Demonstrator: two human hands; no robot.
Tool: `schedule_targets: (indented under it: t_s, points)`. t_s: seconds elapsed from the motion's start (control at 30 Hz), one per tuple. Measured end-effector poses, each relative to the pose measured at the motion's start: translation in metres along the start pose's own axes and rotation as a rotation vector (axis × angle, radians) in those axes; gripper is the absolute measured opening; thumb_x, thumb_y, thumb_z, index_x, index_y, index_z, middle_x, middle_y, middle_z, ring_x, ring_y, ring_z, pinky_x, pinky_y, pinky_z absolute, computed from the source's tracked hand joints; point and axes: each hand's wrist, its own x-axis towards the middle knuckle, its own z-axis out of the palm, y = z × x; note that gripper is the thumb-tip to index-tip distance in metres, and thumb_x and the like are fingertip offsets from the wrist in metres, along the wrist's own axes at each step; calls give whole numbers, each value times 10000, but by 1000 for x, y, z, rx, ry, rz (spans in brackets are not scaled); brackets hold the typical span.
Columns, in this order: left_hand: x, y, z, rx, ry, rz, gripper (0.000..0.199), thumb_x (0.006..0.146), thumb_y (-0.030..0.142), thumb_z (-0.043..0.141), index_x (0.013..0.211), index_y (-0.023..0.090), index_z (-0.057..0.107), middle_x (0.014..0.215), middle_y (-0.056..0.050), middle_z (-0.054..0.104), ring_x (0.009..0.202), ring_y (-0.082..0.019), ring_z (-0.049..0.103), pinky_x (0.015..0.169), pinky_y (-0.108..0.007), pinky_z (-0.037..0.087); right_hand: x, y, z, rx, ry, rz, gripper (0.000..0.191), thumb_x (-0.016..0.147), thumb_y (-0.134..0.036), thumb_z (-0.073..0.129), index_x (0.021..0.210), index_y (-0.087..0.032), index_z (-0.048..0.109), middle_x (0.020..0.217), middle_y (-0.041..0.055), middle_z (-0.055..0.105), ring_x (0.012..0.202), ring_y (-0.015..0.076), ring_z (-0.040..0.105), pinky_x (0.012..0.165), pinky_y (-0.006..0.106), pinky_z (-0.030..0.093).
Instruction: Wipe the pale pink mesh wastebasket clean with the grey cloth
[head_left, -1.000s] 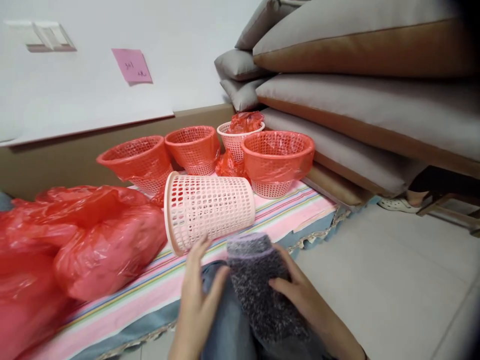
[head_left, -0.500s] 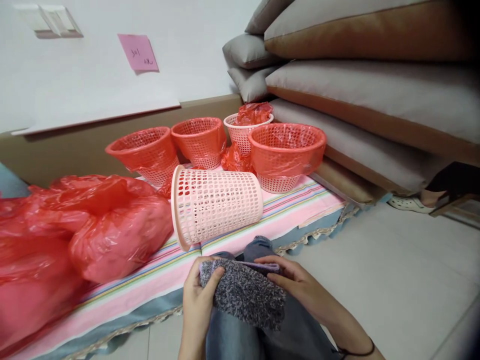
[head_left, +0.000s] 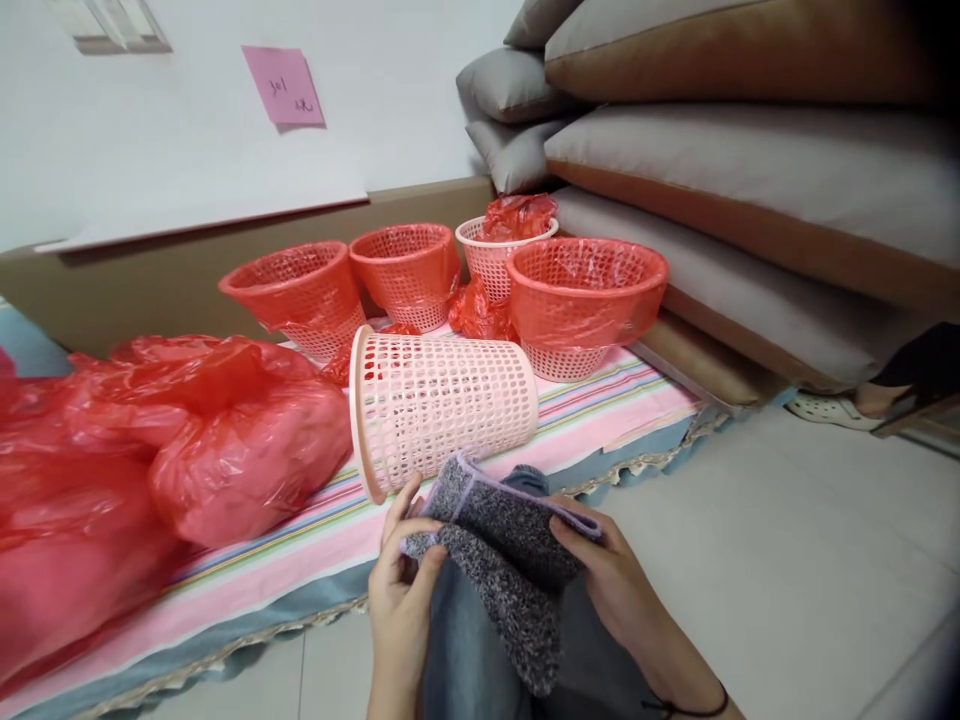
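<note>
Remotely, I see left hand and right hand pinching the lilac-edged grey cloth by its edges above the jeans; I judge it light, limp, best held there.

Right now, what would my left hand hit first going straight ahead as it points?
Past the gray cloth it holds, your left hand would probably meet the tipped pale pink basket; depth is unclear.

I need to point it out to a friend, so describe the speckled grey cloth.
Start at the pale pink basket lying on its side. Just below it in view, over the jeans, the left hand and right hand hold the speckled grey cloth. Unlike the pink striped cloth nearby, it is dark and edged in lilac.
</note>
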Motion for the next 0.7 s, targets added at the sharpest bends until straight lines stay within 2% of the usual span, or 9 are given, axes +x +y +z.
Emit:
schedule_targets:
  t_s: [0.1, 0.2, 0.33, 0.43, 0.5, 0.6, 0.7]
  points:
    - [2, 7, 6, 30, -29, -15, 131, 867, 333, 681, 849, 206, 659, 1503, -92, 491, 1419, -305, 407, 1196, -499, 261, -3, -10, -1, -144, -162, -46, 315, 792, -526, 736, 962, -270, 809, 1023, 47, 772, 1014, 261, 677, 959, 374, 503]
    - [5, 14, 11, 19, -46, -69, 172, 896, 370, 642, 863, 202, 626, 1471, -115, 526, 1403, -297, 426, 1178, -479, 288, -6, -15, -2, -225, -284, -45, 318, 839, -513, 694, 1038, -286, 793, 1083, 44, 766, 1058, 264, 676, 973, 385, 507]
    - [9, 18, 15, -65, -85, -161, 205, 921, 415, 608, 911, 211, 586, 1406, -129, 584, 1332, -279, 500, 1153, -453, 309, -7, -12, -4, -207, -339, -48, 402, 813, -557, 709, 1073, -260, 785, 1117, 73, 761, 1103, 286, 673, 1032, 436, 484]
    - [11, 18, 17, -85, -120, -182, 218, 935, 433, 587, 912, 217, 571, 1305, -111, 646, 1293, -255, 516, 1144, -423, 301, -6, -13, -5, -199, -383, -79, 361, 835, -516, 704, 1080, -261, 780, 1147, 70, 751, 1143, 277, 660, 1061, 432, 466]
    - [13, 17, 19, -59, -136, -208, 229, 934, 449, 582, 914, 222, 573, 1158, -80, 690, 1192, -237, 561, 1081, -381, 358, -5, -14, -6, -229, -383, -117, 302, 860, -459, 691, 1071, -261, 778, 1141, 62, 752, 1132, 262, 662, 1044, 406, 477]
    - [16, 15, 23, 6, -174, -267, 273, 919, 486, 575, 905, 214, 591, 912, -32, 660, 926, -204, 594, 870, -302, 448, -4, -14, -7, -317, -366, -148, 276, 883, -434, 659, 1035, -234, 773, 1090, 70, 757, 1039, 254, 683, 963, 378, 517]
    - [19, 15, 28, 75, -156, -297, 298, 880, 503, 597, 857, 205, 610, 807, -9, 611, 804, -188, 564, 750, -274, 443, -3, -6, -10, -348, -247, -132, 312, 873, -433, 671, 1110, -232, 702, 1083, 77, 748, 1032, 246, 680, 955, 375, 513]
